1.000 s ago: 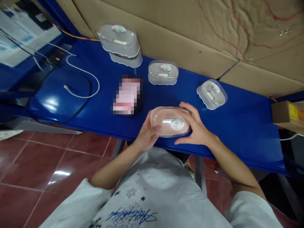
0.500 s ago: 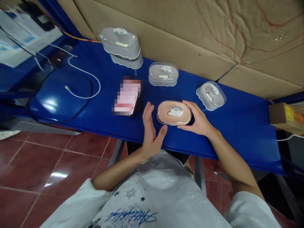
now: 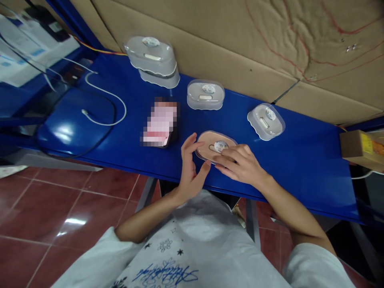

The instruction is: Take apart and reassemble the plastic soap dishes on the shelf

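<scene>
A pink oval plastic box (image 3: 207, 146) with a clear cover and a round white label (image 3: 221, 146) lies on the blue table in front of me. Over its right front part my right hand (image 3: 240, 163) is closed, fingers bent together on the cover beside the label and thumb low at the front edge. The hand hides the box's right end. My left hand (image 3: 193, 170) is open around the left end, fingers and thumb apart, with a fingertip at the cover's edge.
Similar grey boxes with clear covers stand behind: a stack (image 3: 151, 60), a single one (image 3: 205, 94) and another (image 3: 266, 122) to the right. A phone (image 3: 160, 122), blurred out, lies left of my hands. White cable (image 3: 124, 106) curves farther left. A cardboard carton (image 3: 357, 148) sits at the right.
My left hand let go of the pink box and opened beside it. My right hand shifted from the right end onto the cover's front right. The box was set farther back, then moved slightly nearer.
</scene>
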Available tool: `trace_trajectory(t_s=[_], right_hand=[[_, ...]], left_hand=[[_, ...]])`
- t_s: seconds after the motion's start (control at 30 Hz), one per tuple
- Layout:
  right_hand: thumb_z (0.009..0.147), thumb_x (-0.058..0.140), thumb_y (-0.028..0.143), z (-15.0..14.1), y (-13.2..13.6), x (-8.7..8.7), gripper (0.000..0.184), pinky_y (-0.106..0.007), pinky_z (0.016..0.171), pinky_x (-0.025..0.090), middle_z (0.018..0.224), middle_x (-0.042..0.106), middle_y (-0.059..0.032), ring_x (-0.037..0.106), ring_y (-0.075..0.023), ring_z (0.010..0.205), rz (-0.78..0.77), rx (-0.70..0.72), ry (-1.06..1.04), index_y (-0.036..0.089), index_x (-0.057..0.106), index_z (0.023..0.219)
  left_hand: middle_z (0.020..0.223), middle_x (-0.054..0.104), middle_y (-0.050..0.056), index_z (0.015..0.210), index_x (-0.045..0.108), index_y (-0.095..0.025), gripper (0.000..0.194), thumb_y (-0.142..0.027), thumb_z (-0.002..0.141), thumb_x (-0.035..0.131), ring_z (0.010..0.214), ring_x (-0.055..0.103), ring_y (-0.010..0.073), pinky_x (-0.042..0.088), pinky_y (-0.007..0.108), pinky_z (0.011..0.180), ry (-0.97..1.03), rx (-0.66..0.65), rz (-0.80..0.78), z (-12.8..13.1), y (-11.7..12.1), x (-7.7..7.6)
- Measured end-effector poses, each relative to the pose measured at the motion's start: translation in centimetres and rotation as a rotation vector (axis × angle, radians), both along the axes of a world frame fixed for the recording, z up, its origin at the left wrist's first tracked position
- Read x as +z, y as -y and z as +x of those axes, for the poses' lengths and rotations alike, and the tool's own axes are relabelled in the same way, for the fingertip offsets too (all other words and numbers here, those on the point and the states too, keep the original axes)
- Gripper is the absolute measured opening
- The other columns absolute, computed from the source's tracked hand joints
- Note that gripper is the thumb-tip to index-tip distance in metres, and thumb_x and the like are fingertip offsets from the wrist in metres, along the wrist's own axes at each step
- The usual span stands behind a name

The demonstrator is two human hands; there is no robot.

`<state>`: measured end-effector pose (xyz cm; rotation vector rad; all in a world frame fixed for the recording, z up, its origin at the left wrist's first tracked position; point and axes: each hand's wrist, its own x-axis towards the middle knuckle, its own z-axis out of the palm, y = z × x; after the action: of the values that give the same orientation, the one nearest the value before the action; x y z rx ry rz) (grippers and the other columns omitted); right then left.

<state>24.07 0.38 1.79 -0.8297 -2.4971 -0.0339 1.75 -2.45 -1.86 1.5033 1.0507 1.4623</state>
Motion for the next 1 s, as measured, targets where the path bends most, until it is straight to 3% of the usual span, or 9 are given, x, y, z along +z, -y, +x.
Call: trace_trajectory(t_s=[0.13,0.23,0.33,0.53,0.63,0.73,0.87,1.0], right_hand=[[0.106,0.064,0.034,0.2,-0.5,-0.6,0.038,-0.048,0.099,0.052,0.129,0.076,-0.0044,0.068,-0.03,0.121,-0.144,-0.134,0.045,0.04,0.066,0.144],[0.107,0.06,0.036,0.9,-1.5,-0.3,0.047,-0.058,0.108,0.049,0.145,0.07,-0.0104,0.064,-0.0372,0.134,-0.151,-0.279,0.061,0.035,0.059,0.154],[0.108,0.057,0.043,2.0,-2.2,0.9,0.061,-0.066,0.12,0.039,0.165,0.054,-0.0149,0.051,-0.0423,0.151,-0.135,-0.398,0.067,0.032,0.044,0.166],[0.105,0.055,0.058,5.5,-3.6,2.2,0.072,-0.077,0.126,0.025,0.177,0.031,-0.0219,0.027,-0.0486,0.165,-0.092,-0.824,0.062,0.023,0.04,0.166],[0.101,0.059,0.062,7.4,-4.3,2.3,0.081,-0.08,0.121,0.033,0.176,0.031,-0.0264,0.033,-0.0521,0.161,-0.192,-0.969,0.125,0.02,0.037,0.166],[0.095,0.068,0.061,9.1,-3.8,3.4,0.081,-0.074,0.108,0.049,0.162,0.047,-0.0287,0.053,-0.0537,0.145,-0.342,-1.056,0.242,0.019,0.044,0.16],[0.088,0.076,0.063,10.8,-1.4,5.2,0.077,-0.069,0.098,0.055,0.144,0.059,-0.0265,0.066,-0.0513,0.123,-0.437,-1.039,0.353,0.023,0.052,0.15],[0.083,0.084,0.061,10.2,0.2,5.3,0.077,-0.069,0.097,0.059,0.143,0.056,-0.0215,0.068,-0.0484,0.12,-0.506,-0.7,0.256,0.029,0.053,0.146]], left_hand=[[0.171,0.037,0.007,0.146,0.056,-0.037,0.044,-0.036,0.105,0.068,0.165,0.031,0.0322,0.027,0.061,0.134,0.01,0.005,-0.039,0.0,0.1,0.2],[0.172,0.036,0.007,0.146,0.057,-0.038,0.042,-0.038,0.105,0.067,0.166,0.029,0.0336,0.03,0.06,0.132,-0.007,0.01,-0.068,-0.1,0.2,0.3],[0.171,0.039,0.008,0.144,0.057,-0.037,0.04,-0.04,0.106,0.066,0.164,0.033,0.0345,0.032,0.061,0.131,-0.02,0.007,-0.077,-0.2,0.2,0.5],[0.163,0.05,0.008,0.137,0.063,-0.035,0.03,-0.038,0.107,0.065,0.158,0.043,0.0325,0.036,0.059,0.129,-0.003,-0.06,-0.087,-0.3,0.1,0.8],[0.162,0.051,0.008,0.135,0.063,-0.035,0.029,-0.036,0.106,0.065,0.156,0.045,0.0321,0.036,0.059,0.129,0.003,-0.065,-0.096,-0.4,0.0,0.7],[0.161,0.05,0.009,0.135,0.062,-0.034,0.03,-0.036,0.106,0.065,0.157,0.044,0.0317,0.037,0.059,0.128,-0.002,-0.065,-0.082,-0.4,-0.1,0.6],[0.159,0.051,0.011,0.137,0.06,-0.033,0.033,-0.033,0.105,0.065,0.152,0.049,0.0299,0.039,0.058,0.127,-0.027,-0.098,-0.061,-0.3,-0.3,0.6],[0.164,0.046,0.013,0.145,0.053,-0.033,0.048,-0.034,0.101,0.071,0.155,0.045,0.0332,0.039,0.061,0.126,-0.109,-0.131,-0.045,-0.3,-0.4,0.5]])
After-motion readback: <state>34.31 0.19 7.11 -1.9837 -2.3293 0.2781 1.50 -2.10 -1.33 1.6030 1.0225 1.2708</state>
